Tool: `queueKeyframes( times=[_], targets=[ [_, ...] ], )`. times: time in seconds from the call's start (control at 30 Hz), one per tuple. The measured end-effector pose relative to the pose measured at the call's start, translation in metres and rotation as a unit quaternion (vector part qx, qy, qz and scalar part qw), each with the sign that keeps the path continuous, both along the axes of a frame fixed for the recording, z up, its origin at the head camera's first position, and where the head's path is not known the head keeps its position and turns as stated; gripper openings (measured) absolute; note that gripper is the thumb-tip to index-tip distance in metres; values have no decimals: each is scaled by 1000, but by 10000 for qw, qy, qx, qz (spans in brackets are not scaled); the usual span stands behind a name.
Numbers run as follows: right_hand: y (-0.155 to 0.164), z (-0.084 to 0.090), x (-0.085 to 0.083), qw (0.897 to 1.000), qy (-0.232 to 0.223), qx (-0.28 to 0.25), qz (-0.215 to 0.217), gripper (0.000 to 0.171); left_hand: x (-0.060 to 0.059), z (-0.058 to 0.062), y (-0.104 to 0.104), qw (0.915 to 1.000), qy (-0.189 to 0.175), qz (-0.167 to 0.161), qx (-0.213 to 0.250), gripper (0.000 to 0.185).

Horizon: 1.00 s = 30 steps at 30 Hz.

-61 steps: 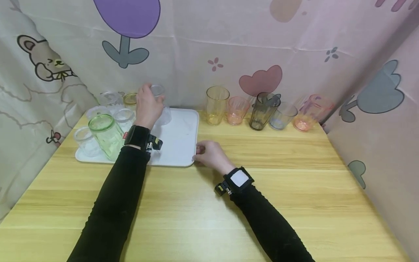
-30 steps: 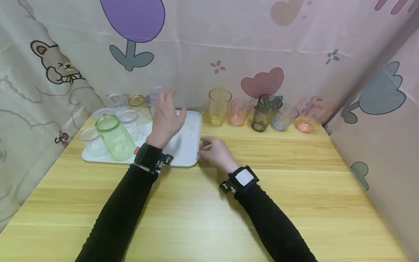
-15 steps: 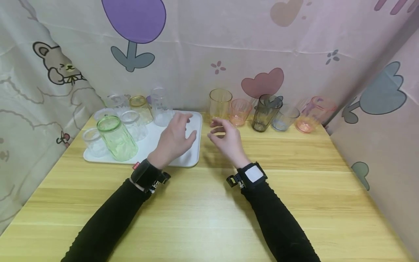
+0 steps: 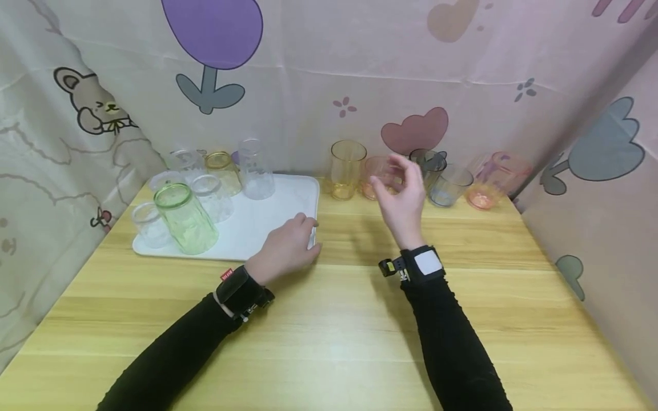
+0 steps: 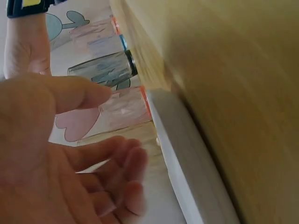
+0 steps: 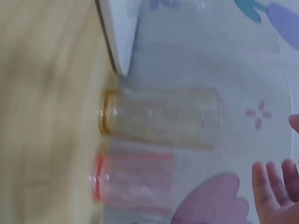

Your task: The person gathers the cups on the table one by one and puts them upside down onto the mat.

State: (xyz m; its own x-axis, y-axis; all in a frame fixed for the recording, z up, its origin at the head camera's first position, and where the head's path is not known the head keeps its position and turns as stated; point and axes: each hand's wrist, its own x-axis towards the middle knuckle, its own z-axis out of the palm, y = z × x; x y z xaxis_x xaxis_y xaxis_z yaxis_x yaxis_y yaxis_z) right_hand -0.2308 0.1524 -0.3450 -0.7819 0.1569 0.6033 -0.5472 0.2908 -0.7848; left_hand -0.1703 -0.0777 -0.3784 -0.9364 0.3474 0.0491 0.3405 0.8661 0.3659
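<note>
My left hand [image 4: 285, 251] is over the right front corner of the white tray [image 4: 275, 220], fingers loosely bent. In the left wrist view its thumb and fingers stand apart beside the tray edge [image 5: 180, 154], with nothing between them. My right hand [image 4: 403, 200] is raised before the row of glasses, thumb and fingers spread and holding nothing. It partly hides the short pink glass [image 4: 370, 185] and the dark grey glass [image 4: 432, 165]. To its left stands a tall amber glass [image 4: 348, 171], also clear in the right wrist view beside the pink glass [image 6: 135, 182].
On the tray's left half stand a green glass [image 4: 187, 222], an amber glass [image 4: 224, 171], a tall clear glass [image 4: 256, 171] and several other clear ones. A bluish glass [image 4: 449, 185] and a pink glass [image 4: 493, 182] end the right row. A patterned curtain [image 4: 303, 85] hangs behind.
My left hand let go of the tall clear glass on the tray, then came forward to the tray's right corner. My right hand left the tray edge and moved right and up toward the glasses.
</note>
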Motion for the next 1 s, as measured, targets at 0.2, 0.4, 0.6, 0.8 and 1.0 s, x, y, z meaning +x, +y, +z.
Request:
queueKeyframes(
  times=[0.2,0.4,0.6,0.8,1.0],
  targets=[
    [28,5,-17,9967,84,-295,-748,59,1,-3,5,9988,-362,23,-324,51],
    [52,9,-30,9891,-5,-544,-1368,69,2,-6,9,9971,-603,-33,-468,47],
    [72,16,-32,9770,-255,-706,-1998,70,3,-8,8,9972,-555,-22,-496,40],
    [107,10,-42,9605,-502,-809,-2614,70,3,-9,7,9971,-566,-35,-499,38],
    [142,5,-41,9448,-690,-829,-3094,71,2,-11,6,9969,-597,-55,-508,39]
  ],
)
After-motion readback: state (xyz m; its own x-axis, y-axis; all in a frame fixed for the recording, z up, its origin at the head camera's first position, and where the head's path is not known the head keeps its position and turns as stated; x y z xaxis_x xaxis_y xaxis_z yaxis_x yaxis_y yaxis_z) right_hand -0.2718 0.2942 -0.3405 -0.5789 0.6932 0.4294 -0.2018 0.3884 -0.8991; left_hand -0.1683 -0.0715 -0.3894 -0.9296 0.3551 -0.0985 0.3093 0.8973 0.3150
